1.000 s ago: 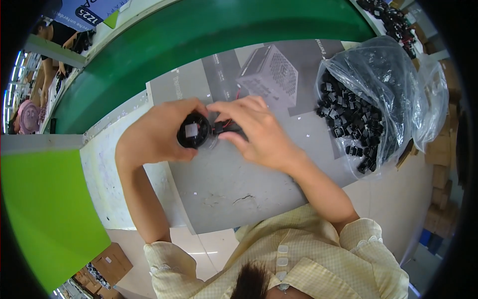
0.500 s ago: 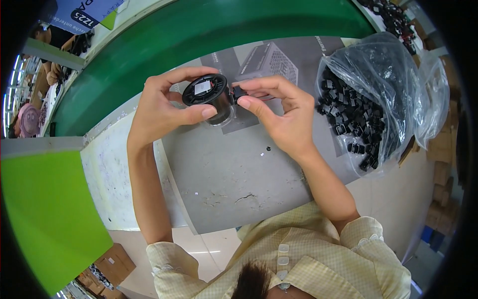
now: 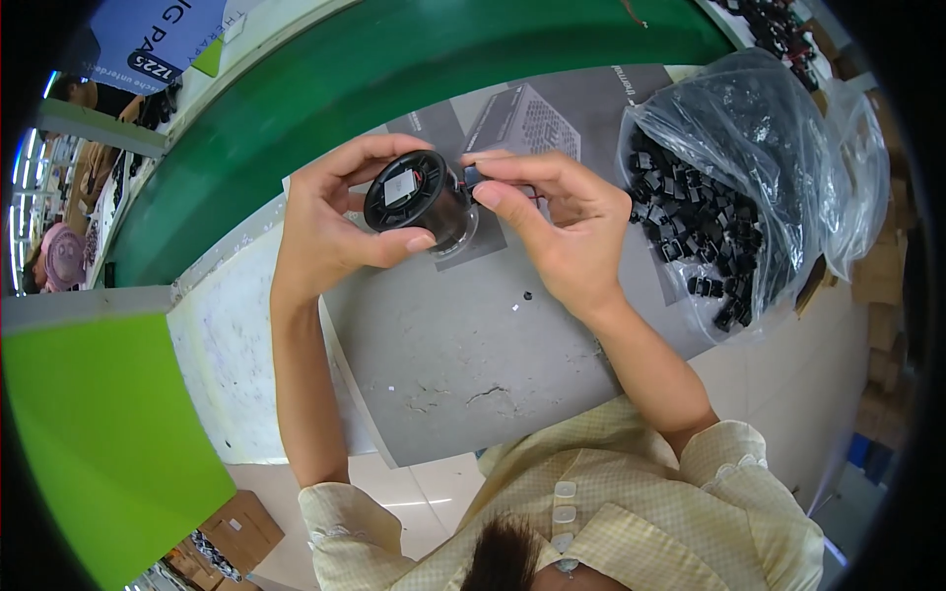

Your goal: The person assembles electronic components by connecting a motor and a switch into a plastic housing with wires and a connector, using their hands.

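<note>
My left hand [image 3: 340, 212] is wrapped round a black cylindrical housing [image 3: 448, 219], with thumb and fingers on either side of its round open-ribbed end. A white square label shows inside that end, and a clear rim is at the other end. Between the thumb and fingers of my right hand [image 3: 562, 217] is a small black switch [image 3: 472, 177], held against the housing's side. Thin wires, partly red, show behind the right fingers. The exact fit between switch and housing is hidden by the fingertips.
A clear plastic bag [image 3: 788, 148] of several small black switches [image 3: 695, 212] lies at the right on the grey printed sheet [image 3: 443, 345]. Past the sheet runs a green conveyor belt [image 3: 374, 74]. A blue box [image 3: 148, 39] stands far left. Another person [image 3: 99, 103] is beyond it.
The housing has tilted slightly in my left hand, and both hands have shifted a little to the right in the view. The right fingers still pinch the switch at the housing's side.
</note>
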The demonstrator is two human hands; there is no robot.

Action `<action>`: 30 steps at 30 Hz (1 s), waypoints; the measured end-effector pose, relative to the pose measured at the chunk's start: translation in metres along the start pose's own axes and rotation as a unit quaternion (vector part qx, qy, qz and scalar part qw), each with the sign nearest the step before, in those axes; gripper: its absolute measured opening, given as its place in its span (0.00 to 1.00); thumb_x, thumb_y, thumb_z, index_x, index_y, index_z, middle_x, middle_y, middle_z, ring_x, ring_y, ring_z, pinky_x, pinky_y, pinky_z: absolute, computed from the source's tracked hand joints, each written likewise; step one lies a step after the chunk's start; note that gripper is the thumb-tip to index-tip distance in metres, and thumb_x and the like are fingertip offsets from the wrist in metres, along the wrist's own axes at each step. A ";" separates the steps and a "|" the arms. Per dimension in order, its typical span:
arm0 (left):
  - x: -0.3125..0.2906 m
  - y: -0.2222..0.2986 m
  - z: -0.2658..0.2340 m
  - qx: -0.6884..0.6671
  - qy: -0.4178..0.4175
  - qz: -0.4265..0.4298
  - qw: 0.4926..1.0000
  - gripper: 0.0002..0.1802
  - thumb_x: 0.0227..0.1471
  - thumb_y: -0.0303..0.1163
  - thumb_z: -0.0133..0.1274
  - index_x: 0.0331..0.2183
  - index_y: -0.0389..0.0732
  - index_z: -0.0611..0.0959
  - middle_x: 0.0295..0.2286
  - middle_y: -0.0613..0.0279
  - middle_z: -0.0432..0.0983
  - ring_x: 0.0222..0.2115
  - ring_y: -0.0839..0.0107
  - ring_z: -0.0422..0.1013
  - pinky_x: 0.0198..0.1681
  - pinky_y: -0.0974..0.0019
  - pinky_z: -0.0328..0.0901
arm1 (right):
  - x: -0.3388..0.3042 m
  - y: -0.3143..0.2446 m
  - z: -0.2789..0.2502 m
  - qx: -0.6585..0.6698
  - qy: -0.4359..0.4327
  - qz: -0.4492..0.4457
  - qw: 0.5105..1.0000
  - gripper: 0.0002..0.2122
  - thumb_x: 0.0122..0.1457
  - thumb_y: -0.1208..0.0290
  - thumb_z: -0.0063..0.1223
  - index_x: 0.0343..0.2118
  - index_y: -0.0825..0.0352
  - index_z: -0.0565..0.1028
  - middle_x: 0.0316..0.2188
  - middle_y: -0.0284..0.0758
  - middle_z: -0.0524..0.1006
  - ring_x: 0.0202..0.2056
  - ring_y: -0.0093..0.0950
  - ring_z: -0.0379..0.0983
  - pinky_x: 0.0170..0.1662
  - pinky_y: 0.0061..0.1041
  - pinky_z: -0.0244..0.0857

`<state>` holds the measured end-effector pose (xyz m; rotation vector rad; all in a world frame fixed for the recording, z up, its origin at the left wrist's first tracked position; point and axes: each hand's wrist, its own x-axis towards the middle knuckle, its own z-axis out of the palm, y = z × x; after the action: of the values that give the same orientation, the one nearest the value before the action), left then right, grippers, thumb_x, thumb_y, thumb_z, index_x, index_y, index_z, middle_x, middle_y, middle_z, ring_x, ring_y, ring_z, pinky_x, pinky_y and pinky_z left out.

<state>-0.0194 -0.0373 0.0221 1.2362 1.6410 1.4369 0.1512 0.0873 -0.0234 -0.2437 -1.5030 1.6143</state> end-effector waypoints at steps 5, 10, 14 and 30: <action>0.000 -0.001 0.002 0.014 -0.010 0.025 1.000 0.37 0.28 0.30 0.75 0.46 0.34 0.81 0.40 0.61 0.79 0.43 0.69 0.76 0.50 0.65 0.71 | 0.000 0.001 -0.001 -0.026 -0.002 -0.036 0.999 0.06 0.53 0.81 0.66 0.35 0.71 0.83 0.36 0.39 0.84 0.42 0.28 0.80 0.46 0.25 0.73; 0.002 -0.010 0.004 -0.049 0.017 0.040 0.998 0.37 0.28 0.34 0.75 0.44 0.32 0.81 0.40 0.59 0.79 0.41 0.70 0.76 0.50 0.66 0.70 | 0.000 0.001 0.000 -0.041 -0.004 -0.069 0.997 0.06 0.52 0.81 0.67 0.34 0.71 0.84 0.34 0.40 0.84 0.41 0.30 0.81 0.45 0.25 0.73; 0.004 -0.016 0.011 -0.071 0.038 0.045 0.996 0.38 0.26 0.36 0.75 0.43 0.31 0.81 0.40 0.58 0.79 0.42 0.70 0.75 0.50 0.67 0.69 | 0.001 0.002 -0.001 -0.037 0.004 -0.070 0.997 0.06 0.50 0.82 0.67 0.33 0.71 0.84 0.33 0.40 0.84 0.40 0.30 0.82 0.43 0.25 0.73; 0.002 -0.016 0.018 -0.039 0.043 0.084 0.995 0.38 0.25 0.33 0.76 0.43 0.34 0.79 0.37 0.61 0.77 0.42 0.70 0.73 0.49 0.66 0.68 | 0.004 0.002 -0.011 -0.089 -0.073 -0.082 0.990 0.09 0.54 0.87 0.62 0.38 0.73 0.81 0.39 0.45 0.83 0.41 0.31 0.80 0.47 0.29 0.74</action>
<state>-0.0079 -0.0282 0.0030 1.3109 1.5515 1.6615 0.1554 0.0983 -0.0263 -0.0985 -1.7349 1.3941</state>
